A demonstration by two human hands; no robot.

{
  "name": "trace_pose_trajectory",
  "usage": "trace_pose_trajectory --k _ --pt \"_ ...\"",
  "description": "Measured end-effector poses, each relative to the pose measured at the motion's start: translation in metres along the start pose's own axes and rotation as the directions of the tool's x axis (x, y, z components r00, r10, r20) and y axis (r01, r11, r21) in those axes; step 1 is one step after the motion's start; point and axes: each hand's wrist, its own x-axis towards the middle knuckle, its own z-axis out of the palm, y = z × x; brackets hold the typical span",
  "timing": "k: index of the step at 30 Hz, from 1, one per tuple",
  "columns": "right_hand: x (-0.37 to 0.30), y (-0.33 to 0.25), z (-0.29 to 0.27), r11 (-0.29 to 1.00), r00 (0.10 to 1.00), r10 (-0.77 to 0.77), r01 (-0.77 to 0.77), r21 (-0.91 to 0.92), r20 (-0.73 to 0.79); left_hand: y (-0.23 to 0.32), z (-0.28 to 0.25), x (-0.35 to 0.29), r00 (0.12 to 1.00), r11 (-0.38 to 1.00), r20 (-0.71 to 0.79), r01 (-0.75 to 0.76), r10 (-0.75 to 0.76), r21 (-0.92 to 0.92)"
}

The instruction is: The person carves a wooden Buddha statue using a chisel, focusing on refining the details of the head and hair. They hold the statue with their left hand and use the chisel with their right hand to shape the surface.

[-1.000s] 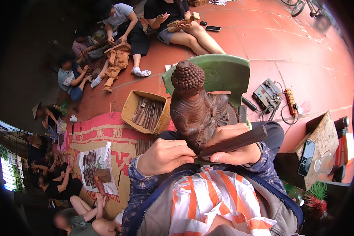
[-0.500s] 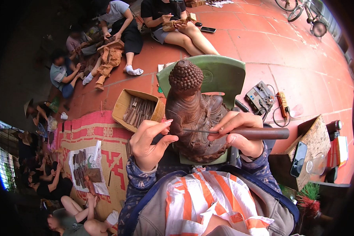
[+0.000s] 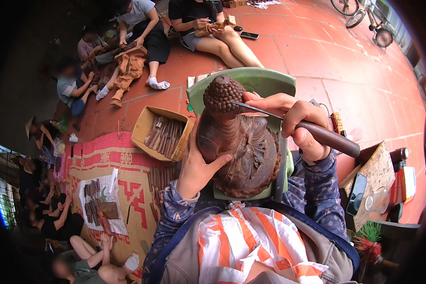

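Note:
A dark brown carved wooden Buddha statue (image 3: 244, 156) rests on a green plastic chair (image 3: 265, 80) in front of me. My left hand (image 3: 199, 163) grips the statue's shoulder and side, thumb across its front and fingers partly hidden behind it. In my right hand (image 3: 307, 120) is a carving chisel (image 3: 329, 139) with a thin metal blade and a round brown wooden handle. The blade's tip meets the knobbly curls on the statue's head, and the handle slants down to the right.
Left of the chair stands a cardboard box (image 3: 158, 132) of chisels. More tools lie on a white sheet (image 3: 102, 201) on a patterned mat. At right are a wooden box (image 3: 374, 184) bearing a phone (image 3: 357, 194), and an orange power strip (image 3: 338, 124). Several people sit carving nearby.
My left hand has moved from near the blade onto the statue's side. My right hand has risen with the chisel, bringing its tip from the statue's body to the head.

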Motion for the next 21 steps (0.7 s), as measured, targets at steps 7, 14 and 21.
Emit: trace_pose_trajectory --k 7,14,21 --pt "0.0038 -0.0021 -0.0103 0.996 0.998 0.064 -0.063 -0.067 0.012 -0.001 0.0014 0.0018 0.999 0.999 0.001 -0.038 0.038 0.003" --pt "0.0045 -0.0012 -0.0078 0.996 0.996 0.082 -0.083 -0.015 -0.022 0.0024 -0.0014 0.0017 0.996 0.992 -0.002 -0.085 0.086 0.09" --pt "0.006 -0.0049 -0.0057 0.992 0.994 0.11 -0.111 -0.066 -0.025 0.0038 -0.0023 0.0017 0.997 0.991 -0.006 -0.082 0.083 0.103"
